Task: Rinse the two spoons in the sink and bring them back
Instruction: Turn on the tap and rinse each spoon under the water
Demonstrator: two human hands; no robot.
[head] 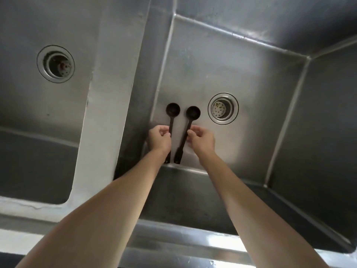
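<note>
Two dark long-handled spoons are low inside the right basin of a steel sink (251, 78), side by side, bowls pointing away from me. My left hand (159, 139) pinches the handle of the left spoon (172, 111) at mid-length. My right hand (201, 139) pinches the handle of the right spoon (192, 113), whose handle slants down to the left. The two handle ends almost meet near the basin's front wall. No running water shows.
A round drain strainer (223, 108) sits just right of the spoon bowls. A steel divider (116, 93) separates the left basin, which has its own drain (56, 63). The sink's front rim (173, 238) runs under my forearms.
</note>
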